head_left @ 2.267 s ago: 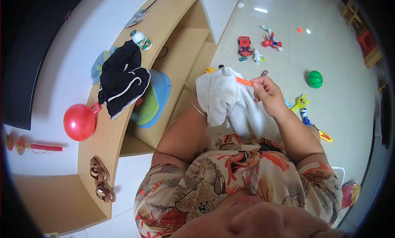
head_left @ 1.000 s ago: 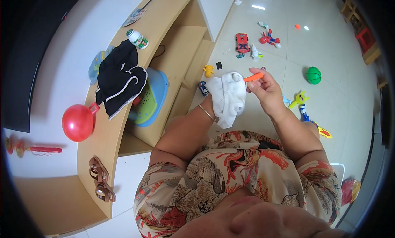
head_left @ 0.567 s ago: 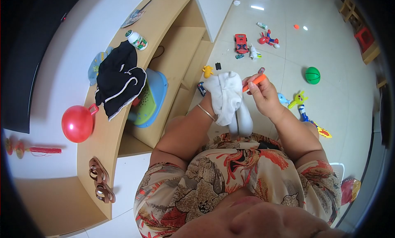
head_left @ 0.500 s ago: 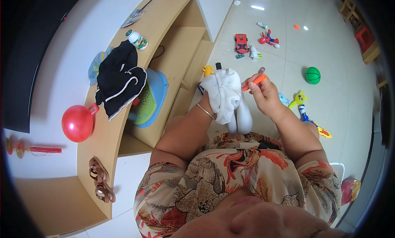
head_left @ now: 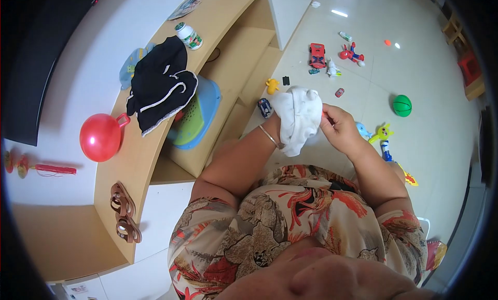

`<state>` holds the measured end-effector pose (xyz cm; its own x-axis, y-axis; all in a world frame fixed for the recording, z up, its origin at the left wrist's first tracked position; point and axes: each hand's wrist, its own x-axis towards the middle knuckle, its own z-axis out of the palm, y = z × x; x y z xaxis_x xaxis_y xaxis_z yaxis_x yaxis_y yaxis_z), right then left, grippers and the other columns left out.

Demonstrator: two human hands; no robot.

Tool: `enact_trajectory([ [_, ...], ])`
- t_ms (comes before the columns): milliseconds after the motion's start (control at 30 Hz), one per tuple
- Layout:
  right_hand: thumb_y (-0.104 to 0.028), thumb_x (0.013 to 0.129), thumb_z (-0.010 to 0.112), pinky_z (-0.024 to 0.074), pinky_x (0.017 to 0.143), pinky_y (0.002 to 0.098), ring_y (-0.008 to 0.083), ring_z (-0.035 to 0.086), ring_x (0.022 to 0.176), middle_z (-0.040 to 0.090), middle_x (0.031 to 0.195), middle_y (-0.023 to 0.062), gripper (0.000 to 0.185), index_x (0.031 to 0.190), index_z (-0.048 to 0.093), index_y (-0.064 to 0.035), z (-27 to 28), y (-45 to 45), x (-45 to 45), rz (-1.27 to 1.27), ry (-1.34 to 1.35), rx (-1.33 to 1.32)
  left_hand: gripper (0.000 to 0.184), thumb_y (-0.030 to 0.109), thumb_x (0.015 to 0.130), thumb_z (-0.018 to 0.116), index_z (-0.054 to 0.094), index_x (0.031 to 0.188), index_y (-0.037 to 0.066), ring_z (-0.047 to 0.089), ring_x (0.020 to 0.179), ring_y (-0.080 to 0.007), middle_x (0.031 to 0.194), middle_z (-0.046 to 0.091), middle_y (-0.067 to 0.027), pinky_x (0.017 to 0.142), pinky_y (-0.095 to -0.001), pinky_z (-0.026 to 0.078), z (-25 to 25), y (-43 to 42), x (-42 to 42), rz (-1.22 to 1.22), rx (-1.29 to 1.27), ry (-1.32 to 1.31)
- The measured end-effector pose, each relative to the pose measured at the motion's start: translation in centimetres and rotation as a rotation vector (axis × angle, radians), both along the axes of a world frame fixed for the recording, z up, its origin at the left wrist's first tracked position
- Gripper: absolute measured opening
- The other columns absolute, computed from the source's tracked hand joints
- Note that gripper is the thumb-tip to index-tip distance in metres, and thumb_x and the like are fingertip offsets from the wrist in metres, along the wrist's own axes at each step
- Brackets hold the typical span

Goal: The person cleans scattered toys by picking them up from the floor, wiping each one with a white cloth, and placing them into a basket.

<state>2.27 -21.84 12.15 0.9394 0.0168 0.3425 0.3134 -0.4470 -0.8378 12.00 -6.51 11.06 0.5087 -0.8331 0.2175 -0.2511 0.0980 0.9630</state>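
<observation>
The white cloth [head_left: 299,121] is bunched over my left hand [head_left: 275,129], which has a bracelet at the wrist. Its fingers are hidden beneath the fabric. At the cloth's right edge, my right hand [head_left: 341,130] is closed, thumb and fingers pinched on an orange object [head_left: 324,114]. Only a small bit of that object shows between the fingers and the cloth.
To the left, a wooden cabinet [head_left: 111,162] bears black clothing [head_left: 162,85], a white bottle [head_left: 188,35], a red ball [head_left: 100,137] and sandals [head_left: 124,212]. Toys lie on the floor beyond my hands, including a red car [head_left: 317,56] and a green ball [head_left: 402,106].
The orange object, plainly visible before, is now mostly hidden. My right hand has come closer against the cloth. The cloth's long hanging ends are out of sight, and the whole view has shifted slightly.
</observation>
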Motion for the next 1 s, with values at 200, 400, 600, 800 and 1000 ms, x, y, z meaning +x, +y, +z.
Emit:
enact_trajectory([
  [200,-0.02,0.096,0.043,0.0433,0.054,0.0235,0.0086,0.046,0.057,0.049,0.066,0.0001,0.029,0.114,0.055,-0.002,0.6,-0.5,-0.3,0.183,0.462,0.56,0.012,0.016,0.081,0.056,0.056,0.087,0.005,0.054,0.069,-0.0175,0.078,0.056,-0.0053,0.061,-0.0292,0.045,2.9,0.7,-1.1,0.185,0.015,-0.148],
  [400,-0.026,0.096,0.04,0.0413,0.047,0.0224,0.0069,0.04,0.051,0.043,0.06,-0.0018,0.028,0.094,0.056,-0.0028,1.0,-1.1,-0.2,0.247,0.628,0.855,0.015,0.02,0.075,0.056,0.058,0.08,0.006,0.055,0.069,-0.0223,0.075,0.058,-0.0091,0.066,-0.0347,0.045,4.1,-0.9,-0.9,0.198,0.307,-0.777],
  [600,-0.029,0.095,0.043,0.0409,0.047,0.0224,0.0067,0.038,0.05,0.041,0.059,-0.0029,0.029,0.092,0.055,-0.0035,1.2,-1.2,-0.4,0.277,0.725,0.742,0.019,0.029,0.061,0.058,0.06,0.066,0.01,0.054,0.067,-0.0287,0.069,0.058,-0.0108,0.062,-0.0382,0.043,3.5,-0.4,-1.1,0.152,0.359,-1.244],
  [800,-0.029,0.095,0.044,0.04,0.048,0.0214,0.0055,0.039,0.051,0.041,0.06,-0.0049,0.028,0.098,0.058,-0.0042,1.8,-0.7,-0.5,0.27,0.681,0.692,0.016,0.024,0.064,0.06,0.058,0.07,0.01,0.057,0.068,-0.0267,0.072,0.058,-0.0112,0.059,-0.0368,0.044,5.5,0.9,-0.7,0.198,0.15,-0.534],
  [1000,-0.021,0.093,0.049,0.0344,0.052,0.0193,0.0037,0.038,0.056,0.047,0.066,-0.0059,0.021,0.099,0.059,-0.003,1.3,0.0,-0.7,0.062,0.428,0.329,0.015,0.02,0.06,0.063,0.059,0.068,0.008,0.059,0.064,-0.0295,0.069,0.059,-0.0121,0.056,-0.0375,0.046,5.8,1.4,-0.3,0.478,0.15,-0.703],
])
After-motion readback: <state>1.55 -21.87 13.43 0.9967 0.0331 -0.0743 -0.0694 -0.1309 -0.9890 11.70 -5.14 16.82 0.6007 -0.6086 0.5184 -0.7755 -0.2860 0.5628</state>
